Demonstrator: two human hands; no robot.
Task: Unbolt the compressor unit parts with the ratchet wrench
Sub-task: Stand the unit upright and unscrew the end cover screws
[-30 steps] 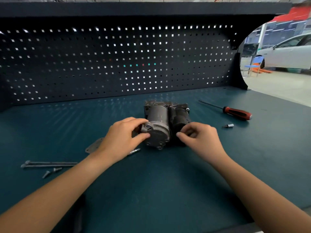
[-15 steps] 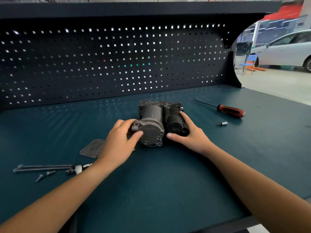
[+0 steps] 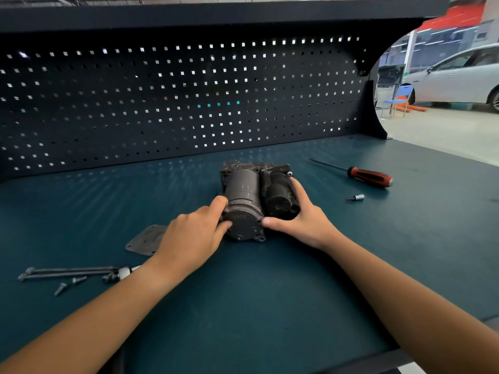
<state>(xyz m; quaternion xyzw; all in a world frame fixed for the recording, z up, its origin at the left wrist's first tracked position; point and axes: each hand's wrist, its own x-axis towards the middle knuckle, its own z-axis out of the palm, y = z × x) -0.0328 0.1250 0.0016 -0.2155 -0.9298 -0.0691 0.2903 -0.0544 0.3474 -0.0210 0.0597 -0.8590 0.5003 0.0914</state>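
A person's left hand and right hand both grasp the compressor unit, which sits mid-surface, nearer the back edge. A flat metal plate lies just left of it, partly hidden by the left hand. Long bolts and loose screws lie toward the left edge. A red-handled screwdriver and a small bit rest toward the right edge. The dark teal surface backs onto a perforated panel; a white car stands beyond.
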